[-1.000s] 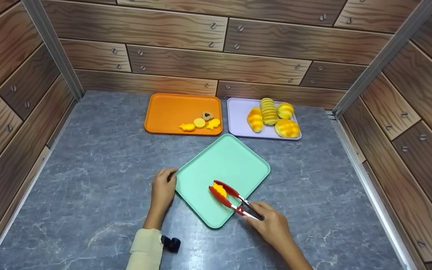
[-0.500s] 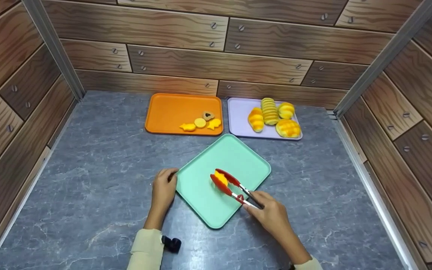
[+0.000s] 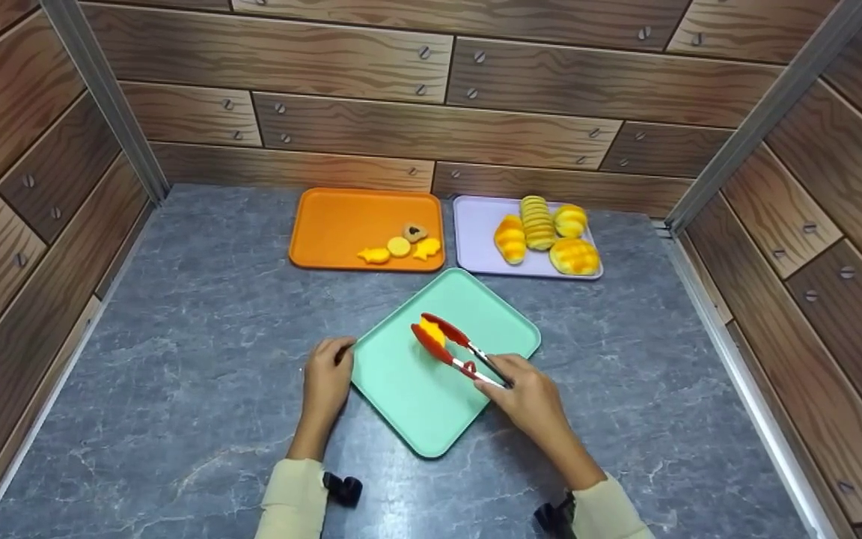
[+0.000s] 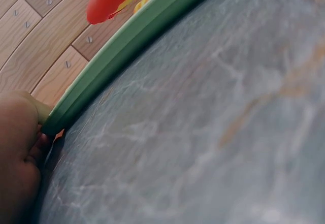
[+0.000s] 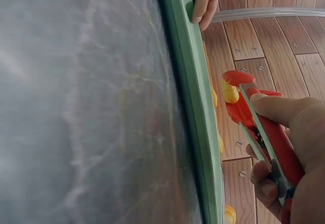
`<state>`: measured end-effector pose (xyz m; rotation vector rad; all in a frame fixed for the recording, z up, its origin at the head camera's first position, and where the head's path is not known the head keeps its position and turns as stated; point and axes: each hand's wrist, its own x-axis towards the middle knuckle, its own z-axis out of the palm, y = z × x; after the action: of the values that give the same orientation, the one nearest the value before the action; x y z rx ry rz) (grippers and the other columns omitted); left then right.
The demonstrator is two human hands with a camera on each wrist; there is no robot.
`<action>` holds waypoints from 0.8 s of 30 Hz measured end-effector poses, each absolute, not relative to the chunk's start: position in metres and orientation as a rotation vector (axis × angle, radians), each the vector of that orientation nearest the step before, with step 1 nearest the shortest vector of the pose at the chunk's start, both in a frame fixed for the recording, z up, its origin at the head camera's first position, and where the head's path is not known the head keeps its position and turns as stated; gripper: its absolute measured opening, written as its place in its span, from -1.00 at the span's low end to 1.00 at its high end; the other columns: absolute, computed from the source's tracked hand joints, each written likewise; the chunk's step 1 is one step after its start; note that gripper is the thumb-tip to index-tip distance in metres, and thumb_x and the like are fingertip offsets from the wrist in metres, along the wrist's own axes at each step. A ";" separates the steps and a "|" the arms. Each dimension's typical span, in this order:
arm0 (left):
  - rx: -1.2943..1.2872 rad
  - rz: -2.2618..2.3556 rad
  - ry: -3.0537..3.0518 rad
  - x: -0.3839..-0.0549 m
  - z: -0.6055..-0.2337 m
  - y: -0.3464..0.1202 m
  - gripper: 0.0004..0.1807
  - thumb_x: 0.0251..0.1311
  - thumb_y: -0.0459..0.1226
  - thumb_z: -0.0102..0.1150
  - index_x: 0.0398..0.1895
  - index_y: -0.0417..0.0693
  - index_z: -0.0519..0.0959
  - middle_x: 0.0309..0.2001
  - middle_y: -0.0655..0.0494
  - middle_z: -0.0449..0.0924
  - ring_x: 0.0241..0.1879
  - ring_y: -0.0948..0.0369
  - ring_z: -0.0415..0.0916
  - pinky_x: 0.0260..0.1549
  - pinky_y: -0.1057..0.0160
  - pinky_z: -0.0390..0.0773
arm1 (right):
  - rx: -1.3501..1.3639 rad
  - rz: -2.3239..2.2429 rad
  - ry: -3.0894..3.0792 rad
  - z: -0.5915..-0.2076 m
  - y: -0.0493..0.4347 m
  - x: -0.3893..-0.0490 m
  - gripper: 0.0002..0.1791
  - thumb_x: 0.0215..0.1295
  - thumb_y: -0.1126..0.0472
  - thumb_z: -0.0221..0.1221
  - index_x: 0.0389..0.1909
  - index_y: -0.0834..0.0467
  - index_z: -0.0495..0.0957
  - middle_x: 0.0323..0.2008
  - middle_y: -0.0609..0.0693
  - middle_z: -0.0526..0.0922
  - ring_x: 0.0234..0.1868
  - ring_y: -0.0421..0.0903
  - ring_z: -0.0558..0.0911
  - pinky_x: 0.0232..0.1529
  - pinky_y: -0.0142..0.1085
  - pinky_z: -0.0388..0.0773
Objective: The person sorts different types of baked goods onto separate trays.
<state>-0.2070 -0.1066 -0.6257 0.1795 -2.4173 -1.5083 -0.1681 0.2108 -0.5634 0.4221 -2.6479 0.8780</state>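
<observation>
My left hand (image 3: 328,378) pinches the left corner of a mint-green tray (image 3: 476,314), thumb over the rim, as the right wrist view shows. My right hand (image 3: 532,397) grips red-tipped tongs (image 3: 438,346) by their handles. Between the tong tips sits a small yellow piece (image 3: 432,330), partly covered by them. In the right wrist view the tongs (image 5: 264,127) and the yellow piece (image 5: 230,93) appear above the tray's surface. The tray stands turned cornerwise on the table, its far corner near two other trays.
An orange tray (image 3: 341,224) at the back holds several small yellow and brown cookie-like pieces (image 3: 399,246). Beside it a lilac tray (image 3: 476,239) bears several toy breads (image 3: 536,223). Wood-patterned walls (image 3: 356,120) enclose the grey marbled table (image 3: 199,329).
My right hand has moved forward over the green tray, carrying the tongs and the yellow piece away from the near corner. The left hand and the trays have stayed put.
</observation>
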 end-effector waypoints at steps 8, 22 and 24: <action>0.200 -1.510 -2.422 -0.207 -0.625 -0.106 -0.77 0.38 -0.35 0.14 0.00 -0.10 0.71 -0.07 0.01 0.68 -0.01 0.06 0.56 -0.03 0.02 0.53 | 0.399 0.899 -2.656 -0.564 0.200 -0.197 -0.54 0.07 0.01 0.50 0.02 0.03 0.75 -0.07 -0.08 0.75 -0.10 -0.07 0.72 -0.17 -0.10 0.64; 0.182 -1.501 -2.410 -0.207 -0.625 -0.106 -0.77 0.37 -0.35 0.15 -0.01 -0.11 0.71 -0.10 0.00 0.67 -0.06 0.07 0.57 -0.07 0.06 0.54 | 0.351 0.920 -2.672 -0.554 0.176 -0.250 -0.54 0.13 -0.04 0.46 0.04 0.02 0.74 -0.10 -0.05 0.74 -0.15 -0.04 0.71 -0.23 -0.09 0.59; 0.181 -1.504 -2.414 -0.207 -0.626 -0.106 -0.77 0.37 -0.35 0.14 -0.01 -0.11 0.71 -0.10 0.00 0.67 -0.07 0.07 0.57 -0.07 0.06 0.54 | 0.339 0.930 -2.675 -0.553 0.171 -0.259 -0.54 0.13 -0.03 0.47 0.05 0.03 0.73 -0.08 -0.03 0.74 -0.13 -0.01 0.71 -0.22 -0.07 0.59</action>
<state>-0.2066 -0.1060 -0.6259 0.1806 -2.4140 -1.5041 -0.2591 0.1705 -0.5526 0.3395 -2.6747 0.9302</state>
